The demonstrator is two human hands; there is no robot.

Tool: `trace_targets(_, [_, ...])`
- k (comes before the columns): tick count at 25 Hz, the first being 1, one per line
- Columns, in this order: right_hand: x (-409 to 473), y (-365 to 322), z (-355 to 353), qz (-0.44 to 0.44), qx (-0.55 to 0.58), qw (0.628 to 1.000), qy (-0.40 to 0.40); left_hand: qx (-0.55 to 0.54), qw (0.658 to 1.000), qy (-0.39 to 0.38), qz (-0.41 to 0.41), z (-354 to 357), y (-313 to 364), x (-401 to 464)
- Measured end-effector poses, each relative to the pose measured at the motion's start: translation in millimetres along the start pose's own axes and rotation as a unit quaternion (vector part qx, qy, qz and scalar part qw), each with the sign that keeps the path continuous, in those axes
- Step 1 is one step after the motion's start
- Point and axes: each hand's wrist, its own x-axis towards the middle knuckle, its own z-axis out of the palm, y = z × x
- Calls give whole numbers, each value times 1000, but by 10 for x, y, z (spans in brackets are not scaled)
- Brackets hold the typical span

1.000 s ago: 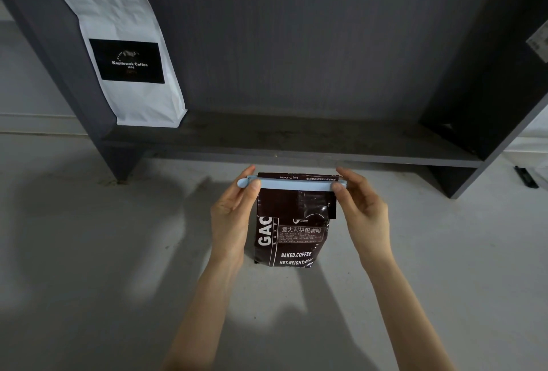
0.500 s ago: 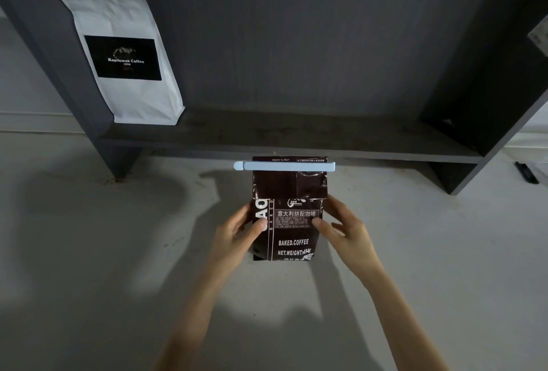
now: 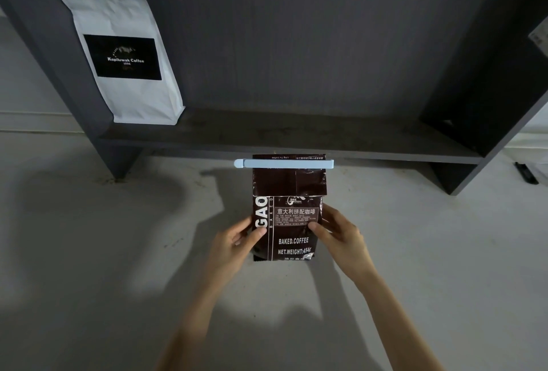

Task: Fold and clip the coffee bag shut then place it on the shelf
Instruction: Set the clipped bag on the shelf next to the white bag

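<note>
A dark brown coffee bag [image 3: 289, 222] with white lettering stands upright in front of the shelf. Its top is folded over, and a pale blue clip [image 3: 283, 163] runs across the fold. My left hand [image 3: 234, 243] grips the bag's left side, thumb on the front. On the right side, my right hand [image 3: 339, 237] holds it the same way. The dark grey shelf board [image 3: 296, 136] lies just behind the bag's top.
A white coffee bag [image 3: 124, 50] with a black label leans at the left end of the shelf. Dark side panels [image 3: 489, 89] close the shelf at both ends. A small black object [image 3: 526, 173] lies on the pale floor at far right.
Both hands have left the ends of the clip and dropped to the sides of the bag, which they now grip at mid-height. The clip stays on the folded top.
</note>
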Motion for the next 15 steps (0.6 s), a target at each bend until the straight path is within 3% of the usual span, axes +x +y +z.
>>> trace_targets(9, [222,-383,136,-55,-29,998,18,-44,996,63,38,-186,214,204])
trace_targets(15, [784,-982,331,-118,-55,991,11,0,988,90,122,-617,680,709])
